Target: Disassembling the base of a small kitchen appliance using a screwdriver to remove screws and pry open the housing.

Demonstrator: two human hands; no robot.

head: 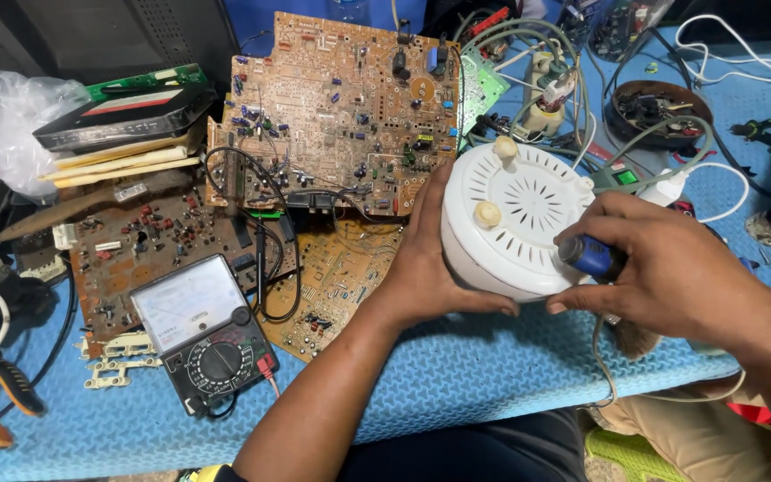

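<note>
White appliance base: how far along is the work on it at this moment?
Done: the white appliance is turned underside up on the blue mat. In hand: the left hand steadies its side while the right hand presses a blue-handled screwdriver to the base rim. Left: the base is still on; both cream feet remain attached.

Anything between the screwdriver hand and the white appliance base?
Nothing visible. The right hand holds a blue-handled screwdriver directly against the upturned white appliance, while the left hand grips its side. Loose grey cables lie behind it, not between.
</note>
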